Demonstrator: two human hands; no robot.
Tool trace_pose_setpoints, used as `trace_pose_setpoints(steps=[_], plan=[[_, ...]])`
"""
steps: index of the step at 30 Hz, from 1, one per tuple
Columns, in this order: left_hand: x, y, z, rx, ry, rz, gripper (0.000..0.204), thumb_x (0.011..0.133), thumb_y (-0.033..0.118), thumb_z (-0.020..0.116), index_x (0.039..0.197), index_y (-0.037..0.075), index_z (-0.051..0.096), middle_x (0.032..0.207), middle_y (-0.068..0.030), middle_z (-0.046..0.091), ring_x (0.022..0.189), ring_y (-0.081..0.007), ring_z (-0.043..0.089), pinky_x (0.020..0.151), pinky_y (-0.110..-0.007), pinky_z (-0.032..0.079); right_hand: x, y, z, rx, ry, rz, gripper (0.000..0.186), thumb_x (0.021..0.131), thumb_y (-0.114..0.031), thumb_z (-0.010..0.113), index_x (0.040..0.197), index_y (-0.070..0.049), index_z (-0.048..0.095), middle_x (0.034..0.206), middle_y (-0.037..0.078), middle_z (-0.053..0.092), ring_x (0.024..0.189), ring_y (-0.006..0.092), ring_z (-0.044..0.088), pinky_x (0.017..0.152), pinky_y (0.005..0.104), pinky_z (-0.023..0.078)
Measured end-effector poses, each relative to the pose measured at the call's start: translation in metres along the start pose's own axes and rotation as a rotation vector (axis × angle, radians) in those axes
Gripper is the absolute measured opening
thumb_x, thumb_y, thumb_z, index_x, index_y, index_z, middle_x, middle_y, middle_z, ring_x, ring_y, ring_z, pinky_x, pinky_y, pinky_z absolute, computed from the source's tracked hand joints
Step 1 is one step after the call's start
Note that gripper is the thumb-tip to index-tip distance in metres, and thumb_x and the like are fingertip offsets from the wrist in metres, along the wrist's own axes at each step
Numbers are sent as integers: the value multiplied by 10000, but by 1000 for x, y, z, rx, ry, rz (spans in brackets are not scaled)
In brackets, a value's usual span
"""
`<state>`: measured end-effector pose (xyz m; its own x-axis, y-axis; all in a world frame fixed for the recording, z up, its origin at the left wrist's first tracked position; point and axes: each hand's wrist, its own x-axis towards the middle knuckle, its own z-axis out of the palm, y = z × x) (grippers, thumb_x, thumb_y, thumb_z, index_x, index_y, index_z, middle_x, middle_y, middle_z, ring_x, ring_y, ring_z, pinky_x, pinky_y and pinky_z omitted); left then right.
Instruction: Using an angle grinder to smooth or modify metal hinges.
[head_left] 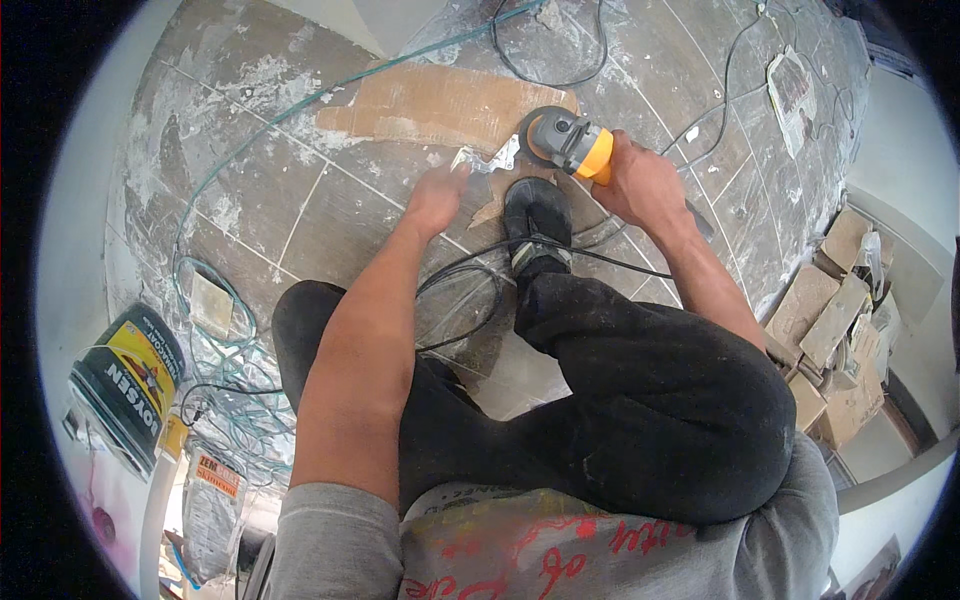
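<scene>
My right hand (645, 185) is wrapped round the yellow body of an angle grinder (570, 143). The grinder's grey head and disc point left, low over the floor. My left hand (437, 202) pinches one end of a small, shiny metal piece (489, 158) with a bent, irregular shape. The free end of that piece reaches the left rim of the disc; whether they touch I cannot tell. Behind both lies a strip of brown cardboard (430, 105). My black shoe (538, 212) is planted just below the grinder, between my hands.
A green hose (215, 172) and black cables (480, 262) run across the dusty tiled floor (330, 215), some over my shoe. At left stand a dark paint bucket (135, 375) and a grey bag (213, 515). Cardboard boxes (835, 320) are piled at right.
</scene>
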<state>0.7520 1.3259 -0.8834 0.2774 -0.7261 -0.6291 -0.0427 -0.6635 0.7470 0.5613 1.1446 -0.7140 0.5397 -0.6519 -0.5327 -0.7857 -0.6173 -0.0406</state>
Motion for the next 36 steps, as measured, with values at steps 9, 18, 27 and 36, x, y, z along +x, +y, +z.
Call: trace_pose_setpoints(steps=[9,18,27,36], plan=[[3,-3,1,-2,3,7,439,998,426,484,772,51,527,664,-3,477,600,-115,422,558,-285,368,1,1,1,7,5,-8,458,722,-208,702,1080,0,506,861,239,675,801,411,675,711,481,549],[3,-3,2,-26,8,-19,427,995,412,498,772,49,532,659,-5,486,581,-117,428,543,-287,367,0,1,0,5,-20,5,463,718,-209,707,1079,2,506,865,245,673,809,405,677,709,478,550],[0,1,0,-26,3,-2,445,989,425,496,766,44,540,651,-22,493,588,-132,439,549,-298,372,0,0,-1,9,-25,-2,472,721,-214,710,1085,6,505,879,237,675,810,408,676,715,480,549],[4,-3,3,-13,13,4,423,997,406,489,765,57,540,660,-5,491,600,-117,435,557,-290,373,1,1,-1,-2,-6,7,467,729,-211,703,1096,-1,507,870,235,679,811,410,677,719,480,549]])
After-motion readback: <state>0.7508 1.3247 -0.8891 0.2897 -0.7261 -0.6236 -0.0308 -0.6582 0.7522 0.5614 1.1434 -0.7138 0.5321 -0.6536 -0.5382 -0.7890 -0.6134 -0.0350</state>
